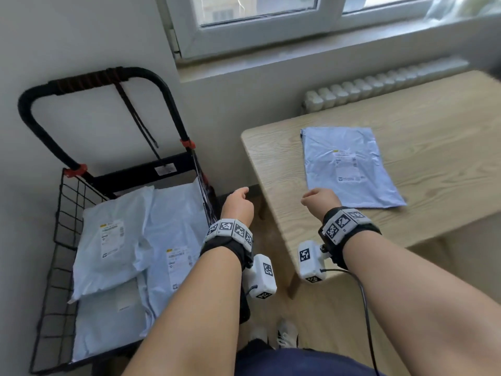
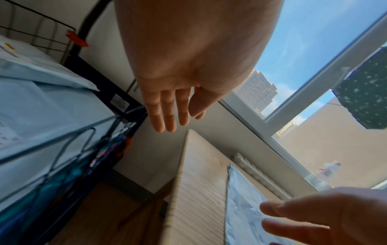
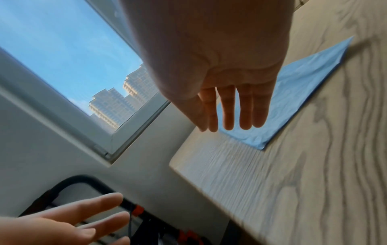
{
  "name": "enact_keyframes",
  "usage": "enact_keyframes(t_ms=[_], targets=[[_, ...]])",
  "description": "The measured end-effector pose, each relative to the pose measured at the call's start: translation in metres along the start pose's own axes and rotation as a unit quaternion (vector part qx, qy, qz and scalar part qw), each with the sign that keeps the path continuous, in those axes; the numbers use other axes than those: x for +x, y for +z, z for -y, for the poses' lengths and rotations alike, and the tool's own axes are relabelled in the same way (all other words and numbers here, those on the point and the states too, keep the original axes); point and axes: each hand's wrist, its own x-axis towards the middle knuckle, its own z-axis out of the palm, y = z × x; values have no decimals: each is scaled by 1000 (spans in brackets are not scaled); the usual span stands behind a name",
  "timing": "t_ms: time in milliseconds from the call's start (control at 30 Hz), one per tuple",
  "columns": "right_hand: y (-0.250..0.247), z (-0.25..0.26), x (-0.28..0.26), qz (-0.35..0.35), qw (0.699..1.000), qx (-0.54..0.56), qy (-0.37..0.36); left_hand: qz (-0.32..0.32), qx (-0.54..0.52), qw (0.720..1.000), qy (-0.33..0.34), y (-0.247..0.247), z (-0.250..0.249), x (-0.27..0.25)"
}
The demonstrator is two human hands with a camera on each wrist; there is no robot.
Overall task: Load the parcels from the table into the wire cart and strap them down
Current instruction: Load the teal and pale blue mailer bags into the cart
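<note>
On your far left the wire cart (image 1: 61, 213) stands against the wall, its black handle (image 1: 89, 80) arching up with a dark strap (image 1: 135, 115) wound round the top bar and hanging down from it. Pale blue parcels lie inside the basket: one parcel in the cart (image 1: 108, 240) sits on top at the left with its white label facing up, and a second labelled parcel (image 1: 176, 229) lies beside and partly under it toward the cart's right side. More pale plastic shows beneath them at the near end.

Your left hand (image 1: 238, 204) hangs in the air just right of the cart's right wall, between the cart and the table's near-left corner. The left wrist view shows its fingers (image 2: 165, 112) straight and close together, palm empty, touching nothing.

Your right hand (image 1: 321, 200) is over the near-left part of the wooden table (image 1: 447, 126). In the right wrist view its fingers (image 3: 245, 109) are stretched out and relaxed, holding nothing.

The last parcel on the table (image 1: 349, 164) lies flat, label up, just beyond and to the right of your right hand. The fingertips reach toward its near edge; whether they touch it, you cannot tell from these views. It is well apart from your left hand.

Behind the table a white radiator (image 1: 379, 85) runs under the window (image 1: 271, 20).
</note>
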Motion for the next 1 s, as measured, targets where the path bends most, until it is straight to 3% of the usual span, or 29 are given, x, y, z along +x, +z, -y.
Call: enact_keyframes(t_ms=[300, 533, 767, 1000], targets=[[-63, -61, 18, -56, 995, 30, 76, 71, 33, 996, 34, 80, -50, 15], [-115, -93, 93, -61, 993, 30, 96, 67, 78, 994, 46, 142, -101, 60], [-157, -110, 191, -14, 995, 16, 95, 16, 78, 996, -34, 203, -132, 122], [-171, -116, 251, 22, 993, -14, 112, -65, 98, 986, -119, 237, -134, 164]])
